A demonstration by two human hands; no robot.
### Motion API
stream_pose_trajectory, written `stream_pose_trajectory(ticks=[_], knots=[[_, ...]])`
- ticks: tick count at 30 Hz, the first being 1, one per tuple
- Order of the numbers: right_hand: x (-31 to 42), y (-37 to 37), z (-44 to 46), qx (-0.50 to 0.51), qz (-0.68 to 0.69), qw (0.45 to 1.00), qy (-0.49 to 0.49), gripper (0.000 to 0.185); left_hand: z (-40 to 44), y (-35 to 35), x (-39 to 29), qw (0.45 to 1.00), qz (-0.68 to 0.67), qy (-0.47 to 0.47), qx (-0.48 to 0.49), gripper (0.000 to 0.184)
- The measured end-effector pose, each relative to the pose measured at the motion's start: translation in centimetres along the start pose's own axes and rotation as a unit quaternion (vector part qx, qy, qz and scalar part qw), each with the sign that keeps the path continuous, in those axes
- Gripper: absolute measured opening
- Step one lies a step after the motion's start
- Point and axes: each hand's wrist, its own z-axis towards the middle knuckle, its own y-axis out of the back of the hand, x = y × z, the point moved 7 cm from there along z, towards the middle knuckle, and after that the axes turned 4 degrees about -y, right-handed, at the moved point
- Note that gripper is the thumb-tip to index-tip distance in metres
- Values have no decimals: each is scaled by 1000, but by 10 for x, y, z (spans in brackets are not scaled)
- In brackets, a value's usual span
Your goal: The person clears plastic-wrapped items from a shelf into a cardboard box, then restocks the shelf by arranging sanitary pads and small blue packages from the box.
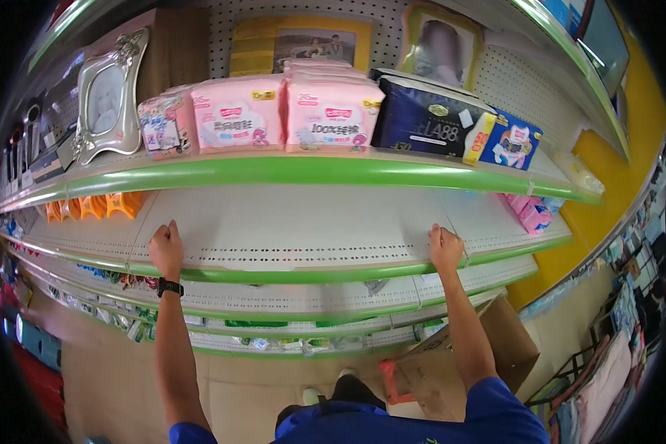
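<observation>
My left hand (167,250), with a black watch (170,286) on its wrist, is closed in a fist over the left part of a white perforated shelf (288,222). On the right part of the same shelf, my right hand (445,248) is also curled into a fist. Nothing shows in either hand, and I cannot tell whether they touch the shelf. Above them, on the upper shelf, stand pink packs of sanitary pads (238,115), a dark blue pack (425,115) and a smaller blue pack (509,140).
A silver picture frame (111,96) and a yellow frame (362,37) stand on the upper shelf. Orange items (122,205) lie left of my left hand, small pink packs (534,216) at the far right. An open cardboard box (429,377) sits on the floor below right.
</observation>
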Motion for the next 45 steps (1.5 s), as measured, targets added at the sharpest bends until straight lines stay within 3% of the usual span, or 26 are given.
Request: stream_pose_trajectory(ticks=[10,45], knots=[[5,6,2,0,-10,1000,-10,39,1,0,-3,999,46,-1,19,44],[14,12,2,-8,-30,1000,2,38,3,-9,4,998,15,-46,50,45]])
